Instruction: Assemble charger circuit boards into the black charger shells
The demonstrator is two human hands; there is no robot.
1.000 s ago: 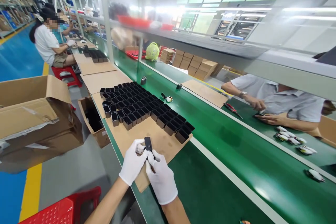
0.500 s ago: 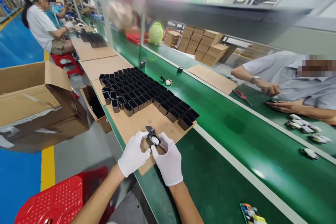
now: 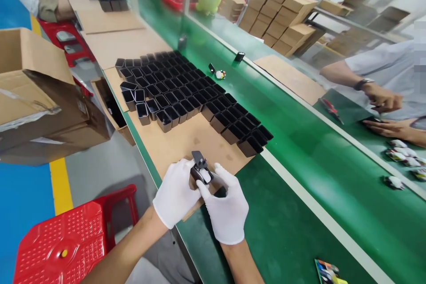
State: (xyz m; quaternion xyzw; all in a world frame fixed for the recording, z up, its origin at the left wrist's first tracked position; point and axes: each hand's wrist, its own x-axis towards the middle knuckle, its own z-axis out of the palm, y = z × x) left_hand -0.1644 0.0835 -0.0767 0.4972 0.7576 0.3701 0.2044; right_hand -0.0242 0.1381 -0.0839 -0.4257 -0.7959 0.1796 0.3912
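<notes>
A small black plastic case (image 3: 196, 179) is in front of me, over the cardboard sheet. A flat black cover with prongs (image 3: 199, 159) stands up at its far end, and a white wrapped part (image 3: 205, 175) shows in its opening. My left hand (image 3: 176, 193), in a white glove, is closed around the case's left side. My right hand (image 3: 228, 206), also gloved, presses its thumb on the near side while its fingers curve around the right. Some fingertips are hidden. Beyond both hands stand rows of open black cases (image 3: 173, 84).
A circuit board (image 3: 328, 273) lies at the near right on the green bench. On the belt (image 3: 299, 142) are a wired assembly (image 3: 218, 74) and a black case (image 3: 239, 57). Across it, a co-worker's hands (image 3: 382, 97) work. A red stool (image 3: 63, 244) and cartons (image 3: 49, 102) are left.
My view has tipped down and come closer to the bench. Both hands still hold the black case, with its cover raised; they appear slightly further right in the picture.
</notes>
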